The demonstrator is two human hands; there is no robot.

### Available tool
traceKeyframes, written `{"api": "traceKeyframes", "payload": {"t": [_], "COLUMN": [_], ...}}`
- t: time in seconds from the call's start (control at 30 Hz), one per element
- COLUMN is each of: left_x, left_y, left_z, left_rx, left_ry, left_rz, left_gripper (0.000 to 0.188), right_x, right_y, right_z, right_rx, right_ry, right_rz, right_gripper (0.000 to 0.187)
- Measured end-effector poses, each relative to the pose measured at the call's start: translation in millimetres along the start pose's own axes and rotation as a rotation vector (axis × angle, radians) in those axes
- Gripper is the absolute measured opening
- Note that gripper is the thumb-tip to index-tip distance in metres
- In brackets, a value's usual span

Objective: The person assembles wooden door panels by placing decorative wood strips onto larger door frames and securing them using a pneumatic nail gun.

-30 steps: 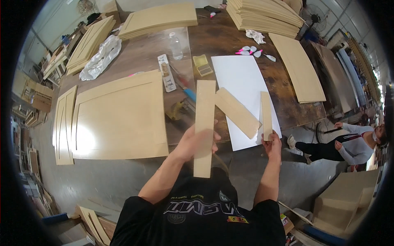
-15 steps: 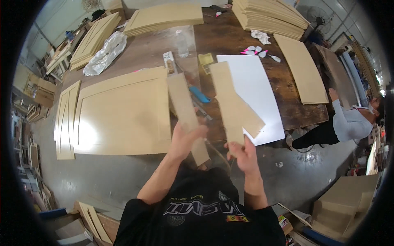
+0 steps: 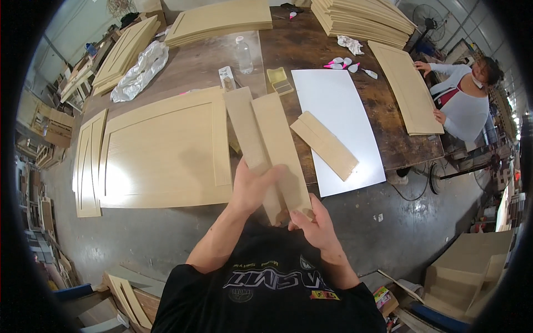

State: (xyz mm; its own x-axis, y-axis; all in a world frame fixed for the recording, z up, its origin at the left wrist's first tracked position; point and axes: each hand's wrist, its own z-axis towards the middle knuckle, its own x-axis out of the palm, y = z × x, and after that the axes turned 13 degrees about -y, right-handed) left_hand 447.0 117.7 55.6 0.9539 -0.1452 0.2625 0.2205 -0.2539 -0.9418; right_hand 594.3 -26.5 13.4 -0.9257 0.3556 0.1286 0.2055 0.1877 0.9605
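Strips (image 3: 266,147) now side by side in both hands (image 3: 252,186).

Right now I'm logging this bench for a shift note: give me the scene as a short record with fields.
left hand: left hand grips the left strip
right hand: right hand holds the lower end of the right strip
strips: side by side, long edges together
on table: framed door panel, white sheet with a short strip on it, plastic bottle
nearby: a seated person touching a panel

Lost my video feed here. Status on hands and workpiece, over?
Left hand and right hand both gripping two long wooden strips held side by side. Third strip lies on white sheet. Nothing blocking.
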Motion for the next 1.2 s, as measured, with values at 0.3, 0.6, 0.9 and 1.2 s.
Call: {"api": "traceKeyframes", "payload": {"t": [0.3, 0.6, 0.9, 1.2], "left_x": [-97.9, -205.7, -202.6, -285.7], "left_y": [10.8, -35.4, -24.9, 28.3], "left_z": [20.3, 36.5, 89.6, 54.3], "left_rx": [-0.253, -0.154, 0.193, -0.193], "left_ry": [-0.185, -0.424, -0.488, -0.424], "left_rz": [-0.242, 0.19, 1.136, 0.048], "left_gripper": [0.056, 0.044, 0.048, 0.043], "right_x": [-114.3, -233.4, 43.2, 76.7], "right_y": [-32.1, -78.8, -66.7, -83.4], "right_z": [85.0, 171.0, 188.0, 254.8], "right_rx": [-0.053, -0.173, -0.787, -0.682], "right_ry": [-0.546, -0.991, -0.353, -0.232], "right_rz": [-0.088, -1.123, -0.754, -0.871], "right_gripper": [0.043, 0.049, 0.039, 0.03]}}
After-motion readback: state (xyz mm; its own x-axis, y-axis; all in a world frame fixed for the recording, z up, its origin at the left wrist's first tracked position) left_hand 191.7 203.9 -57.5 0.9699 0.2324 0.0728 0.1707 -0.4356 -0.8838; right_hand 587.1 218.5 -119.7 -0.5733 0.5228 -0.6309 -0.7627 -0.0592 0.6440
